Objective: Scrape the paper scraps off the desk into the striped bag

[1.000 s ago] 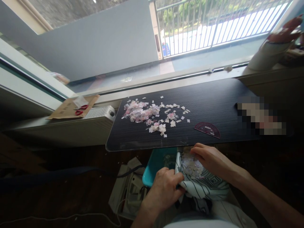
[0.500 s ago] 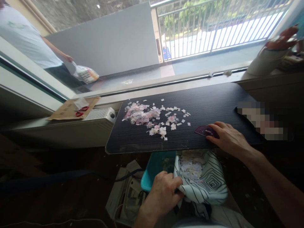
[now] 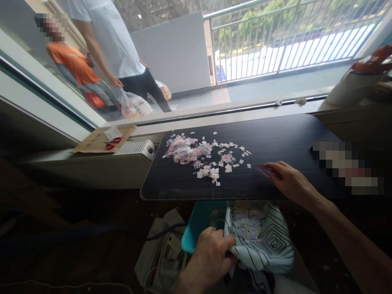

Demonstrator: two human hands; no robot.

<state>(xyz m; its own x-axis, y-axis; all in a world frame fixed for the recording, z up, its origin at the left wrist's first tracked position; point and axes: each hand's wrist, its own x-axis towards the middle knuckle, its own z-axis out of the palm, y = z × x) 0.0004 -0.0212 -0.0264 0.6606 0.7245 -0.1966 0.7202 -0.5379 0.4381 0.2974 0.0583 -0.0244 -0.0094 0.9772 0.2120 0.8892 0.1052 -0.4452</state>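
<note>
Black tbl (image 3: 284, 132) w/ paper bits (image 3: 186, 151), nr window sill (image 3: 199, 121), railing (image 3: 288, 41) outside.

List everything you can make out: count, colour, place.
table: one, black, centre
paper scraps: many, white and pink, on table's left
patterned container: one, pale with black lines, front, holding scraps
basin: one, teal, left of container
plastic piece: one, purple, above table
envelope: one, brown, left side
scissors: one pair, red-handled, on envelope
vented unit: one, white, beside envelope
people: two, orange and white tops, outdoors
bags: at least two, whitish, outdoors
railing: one, grey, outdoors
blurred object: one, mostly beige, table's right
left grip: one, on container's rim
right grip: one, holding plastic piece
</note>
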